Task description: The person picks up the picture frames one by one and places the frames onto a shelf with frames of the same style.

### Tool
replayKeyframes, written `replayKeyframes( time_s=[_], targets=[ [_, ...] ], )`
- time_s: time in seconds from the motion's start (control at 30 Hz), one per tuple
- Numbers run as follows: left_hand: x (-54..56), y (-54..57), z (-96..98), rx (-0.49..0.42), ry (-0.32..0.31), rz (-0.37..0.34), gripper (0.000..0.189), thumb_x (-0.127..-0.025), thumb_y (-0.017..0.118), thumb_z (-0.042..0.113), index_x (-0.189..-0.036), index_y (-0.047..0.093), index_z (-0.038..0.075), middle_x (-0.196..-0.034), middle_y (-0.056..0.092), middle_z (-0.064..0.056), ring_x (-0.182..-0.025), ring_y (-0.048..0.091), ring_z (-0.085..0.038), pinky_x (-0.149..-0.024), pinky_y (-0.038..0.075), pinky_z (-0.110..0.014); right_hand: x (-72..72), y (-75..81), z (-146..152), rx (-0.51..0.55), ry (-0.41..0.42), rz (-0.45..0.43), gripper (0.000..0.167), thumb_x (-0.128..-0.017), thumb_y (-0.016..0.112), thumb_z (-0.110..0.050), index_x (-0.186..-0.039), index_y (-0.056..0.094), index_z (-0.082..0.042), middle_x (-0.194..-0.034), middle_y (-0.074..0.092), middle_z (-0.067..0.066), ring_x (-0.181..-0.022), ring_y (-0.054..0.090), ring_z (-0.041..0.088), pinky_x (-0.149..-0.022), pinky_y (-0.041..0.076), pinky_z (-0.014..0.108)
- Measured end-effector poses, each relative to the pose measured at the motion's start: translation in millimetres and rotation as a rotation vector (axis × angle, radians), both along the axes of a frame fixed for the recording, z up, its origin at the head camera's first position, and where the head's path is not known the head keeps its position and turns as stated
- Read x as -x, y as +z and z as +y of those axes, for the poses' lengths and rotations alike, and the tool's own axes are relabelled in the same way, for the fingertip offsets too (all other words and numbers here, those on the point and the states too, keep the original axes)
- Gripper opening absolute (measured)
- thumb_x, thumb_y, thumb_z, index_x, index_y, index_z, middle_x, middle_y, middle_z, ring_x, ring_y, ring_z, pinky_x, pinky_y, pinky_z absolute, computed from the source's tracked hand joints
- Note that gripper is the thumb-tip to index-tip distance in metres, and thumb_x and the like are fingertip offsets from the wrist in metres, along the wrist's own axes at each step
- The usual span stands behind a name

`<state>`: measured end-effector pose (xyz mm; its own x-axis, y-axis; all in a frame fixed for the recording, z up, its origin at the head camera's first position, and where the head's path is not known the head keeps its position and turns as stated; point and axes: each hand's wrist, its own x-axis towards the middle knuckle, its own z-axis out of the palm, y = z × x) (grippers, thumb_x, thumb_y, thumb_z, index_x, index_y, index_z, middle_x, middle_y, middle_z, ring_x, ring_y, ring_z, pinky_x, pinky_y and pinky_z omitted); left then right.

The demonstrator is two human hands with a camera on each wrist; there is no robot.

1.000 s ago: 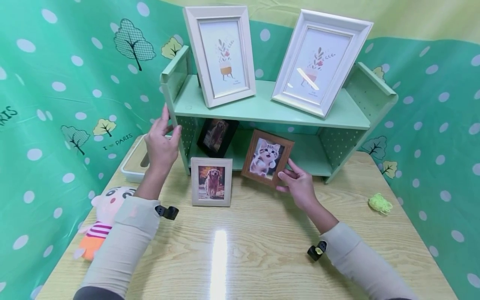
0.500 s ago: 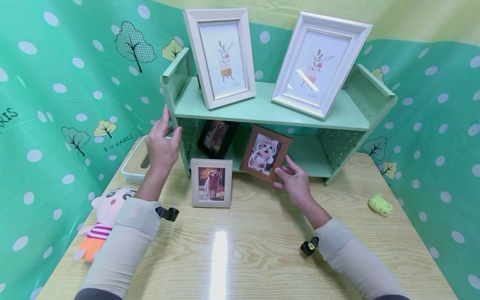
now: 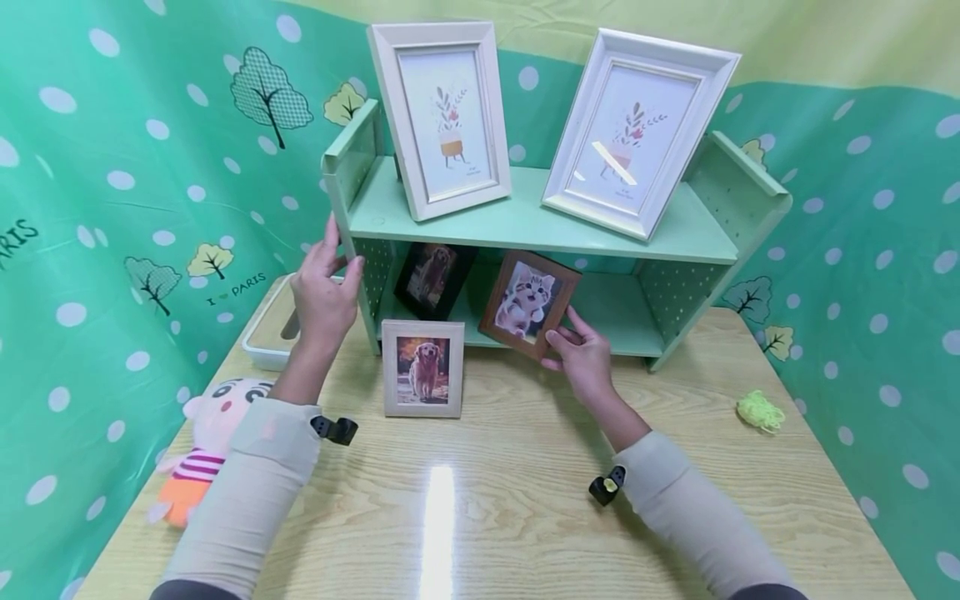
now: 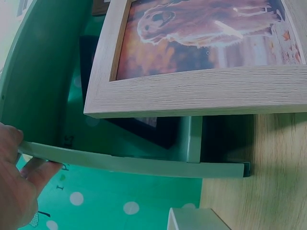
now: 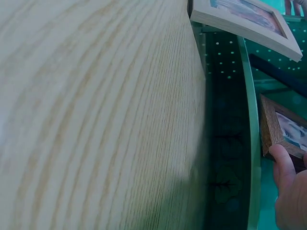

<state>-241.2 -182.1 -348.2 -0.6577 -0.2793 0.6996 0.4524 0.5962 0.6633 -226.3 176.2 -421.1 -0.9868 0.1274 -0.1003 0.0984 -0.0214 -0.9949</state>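
Note:
In the head view my right hand (image 3: 585, 350) pinches the lower right edge of a brown wooden picture frame (image 3: 498, 318) with a kitten photo. The frame leans tilted at the front of the lower level of a green shelf (image 3: 615, 308). The right wrist view shows the thumb on the brown frame (image 5: 269, 125). My left hand (image 3: 324, 292) holds the shelf's left side panel (image 4: 134, 164), fingers along its outer edge. A pale wood frame (image 3: 423, 410) with a dog photo stands in front of the shelf. Behind it, a black frame (image 3: 453, 293) leans inside the lower level, partly hidden.
Two white frames (image 3: 495, 125) with plant prints stand on the top level, the right one (image 3: 731, 62) tilted. A lidded box (image 3: 262, 354) and a plush doll (image 3: 198, 467) are at the left. Yellow-green yarn (image 3: 760, 411) lies on the wooden table (image 3: 525, 517) at the right.
My right hand has shifted left and slightly up with the brown kitten frame, bringing it nearer the lower level. The left hand keeps its place on the side panel.

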Motion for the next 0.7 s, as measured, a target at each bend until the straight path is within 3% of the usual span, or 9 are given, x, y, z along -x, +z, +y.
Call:
replayKeyframes(
  time_s=[0.47,0.7],
  targets=[
    [-2.2,-0.4,-0.6,0.009,0.009,0.001,0.061,-0.097,0.067,0.007,-0.153,0.046,0.018,-0.125,0.068,-0.024,-0.112,0.071,-0.038,-0.095,0.064,-0.043,7.8,-1.1,-8,0.043,-0.050,0.001,0.070,-0.095,0.069,-0.004,-0.155,0.041,-0.028,-0.140,0.062,0.019,-0.121,0.068,0.031,-0.071,0.069,0.032],
    [-2.2,0.4,-0.3,0.005,0.006,-0.002,0.062,-0.097,0.067,0.007,-0.153,0.045,0.020,-0.124,0.068,-0.024,-0.111,0.072,-0.038,-0.094,0.064,-0.042,10.4,0.8,-12,0.050,-0.064,0.008,0.070,-0.095,0.069,-0.004,-0.155,0.041,-0.028,-0.139,0.063,0.019,-0.113,0.072,0.027,-0.068,0.069,0.030]
  ],
)
